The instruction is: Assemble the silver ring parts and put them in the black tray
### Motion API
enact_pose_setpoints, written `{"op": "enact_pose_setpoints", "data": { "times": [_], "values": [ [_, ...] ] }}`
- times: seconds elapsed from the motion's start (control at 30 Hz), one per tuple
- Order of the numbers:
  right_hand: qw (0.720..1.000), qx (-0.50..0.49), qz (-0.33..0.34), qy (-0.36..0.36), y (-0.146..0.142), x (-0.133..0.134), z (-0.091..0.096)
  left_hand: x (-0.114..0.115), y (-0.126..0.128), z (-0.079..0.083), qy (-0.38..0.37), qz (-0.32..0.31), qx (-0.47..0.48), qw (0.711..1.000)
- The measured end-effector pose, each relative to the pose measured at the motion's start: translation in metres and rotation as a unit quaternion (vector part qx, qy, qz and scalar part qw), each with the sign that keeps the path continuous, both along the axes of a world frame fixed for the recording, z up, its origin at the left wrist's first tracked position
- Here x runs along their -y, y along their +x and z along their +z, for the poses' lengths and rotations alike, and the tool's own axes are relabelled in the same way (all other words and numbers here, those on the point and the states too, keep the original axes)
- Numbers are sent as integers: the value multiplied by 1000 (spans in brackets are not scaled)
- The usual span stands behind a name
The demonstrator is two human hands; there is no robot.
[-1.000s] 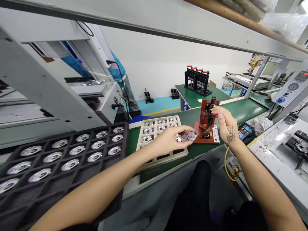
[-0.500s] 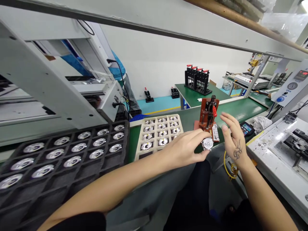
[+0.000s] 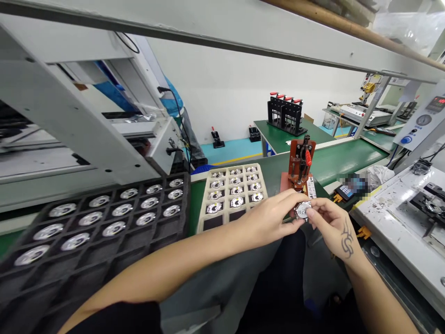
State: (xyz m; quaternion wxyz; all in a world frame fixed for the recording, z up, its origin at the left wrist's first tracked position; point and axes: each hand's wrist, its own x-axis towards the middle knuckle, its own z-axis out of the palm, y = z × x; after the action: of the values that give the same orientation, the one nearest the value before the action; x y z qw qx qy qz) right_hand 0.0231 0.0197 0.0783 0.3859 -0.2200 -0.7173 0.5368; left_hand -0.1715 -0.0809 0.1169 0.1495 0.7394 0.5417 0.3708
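Note:
Between my two hands is a round silver watch case (image 3: 302, 210), its printed back facing up. My left hand (image 3: 274, 214) grips its left edge between thumb and fingers. The thumb and fingers of my right hand (image 3: 330, 223) close on its right side. Just beyond stands a red-brown toggle press (image 3: 301, 164) with a red handle. Left of my hands, a cream tray (image 3: 227, 185) holds rows of watch cases in dark compartments. A black foam tray (image 3: 139, 248) farther left carries more silver cases, with some compartments bare.
A white machine (image 3: 399, 218) with metal fixtures borders the right side. A black keypad device (image 3: 347, 189) lies near a white cloth (image 3: 380, 176). Behind, a black rack (image 3: 285, 116) with red handles stands on a green table. A grey beam (image 3: 222, 32) crosses overhead.
My right hand has moved left and down from the open air beside the press and taken hold of the watch case. My left hand still holds it.

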Motion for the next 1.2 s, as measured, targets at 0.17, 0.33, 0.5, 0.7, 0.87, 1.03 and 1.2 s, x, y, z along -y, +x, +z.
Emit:
{"op": "enact_pose_setpoints", "data": {
  "times": [0.17, 0.33, 0.5, 0.7, 0.87, 1.03, 1.2],
  "values": [
    [999, 36, 16, -3, 4, 11, -21, 17, 8, -28, -146, -29, 371, 916],
    [989, 137, 53, 24, 18, 7, -71, 58, -46, -59, -106, 164, 245, 950],
    [981, 193, 26, -6, 38, -7, -105, 141, -150, -66, -62, 451, -43, 890],
    [982, 188, 9, -18, 40, -15, -110, 193, -204, -100, -130, 498, -98, 852],
    [977, 211, 2, -28, 46, -12, -107, 194, -204, -122, -169, 477, -118, 854],
    [978, 202, -13, -41, 61, -7, -107, 173, -208, -105, -174, 439, -131, 872],
    [981, 187, -16, -37, 58, -3, -90, 78, -184, -88, -130, 361, -142, 913]
  ]
}}
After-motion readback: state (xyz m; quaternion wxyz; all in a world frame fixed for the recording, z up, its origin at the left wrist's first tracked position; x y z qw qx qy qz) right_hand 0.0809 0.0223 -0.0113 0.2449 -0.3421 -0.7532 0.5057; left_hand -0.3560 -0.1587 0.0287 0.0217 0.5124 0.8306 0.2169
